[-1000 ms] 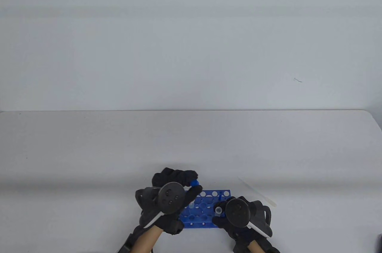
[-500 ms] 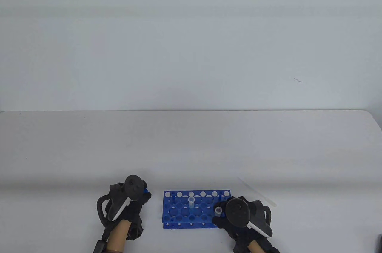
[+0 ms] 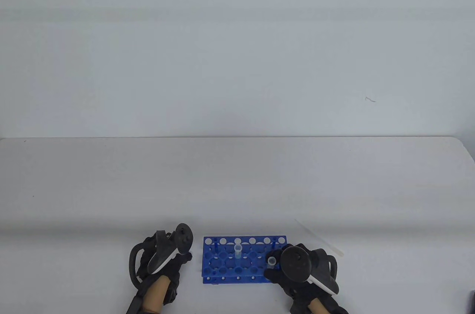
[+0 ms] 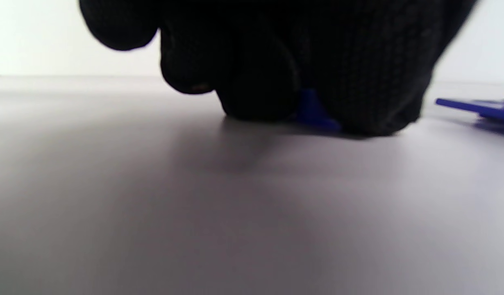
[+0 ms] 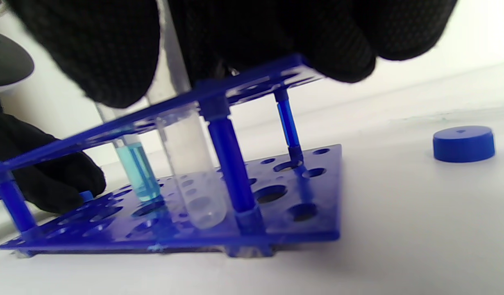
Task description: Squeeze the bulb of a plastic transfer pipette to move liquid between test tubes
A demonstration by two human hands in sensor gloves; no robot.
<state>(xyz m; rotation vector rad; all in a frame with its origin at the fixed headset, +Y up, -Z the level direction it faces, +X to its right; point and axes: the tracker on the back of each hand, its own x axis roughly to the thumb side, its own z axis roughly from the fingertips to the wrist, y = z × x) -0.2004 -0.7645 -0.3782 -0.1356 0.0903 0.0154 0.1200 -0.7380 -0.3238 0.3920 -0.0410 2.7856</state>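
A blue tube rack (image 3: pixel 222 265) stands near the table's front edge. A tube with blue liquid (image 3: pixel 238 251) stands uncapped in its middle; it also shows in the right wrist view (image 5: pixel 137 172). My right hand (image 3: pixel 272 267) grips the top of an empty clear tube (image 5: pixel 190 164) seated in the rack's right end. My left hand (image 3: pixel 185 254) rests on the table left of the rack and holds a blue cap (image 4: pixel 313 112) against the tabletop. A clear plastic pipette (image 3: pixel 319 238) lies on the table right of the rack, untouched.
A second blue cap (image 5: pixel 463 143) lies on the table beside the rack in the right wrist view. The rack's edge (image 4: pixel 473 107) lies close to the right of my left hand. The white table stretches far back to a pale wall.
My left hand carried the blue cap from above the liquid tube to the table left of the rack and lowered it there. The right hand has stayed on the empty tube.
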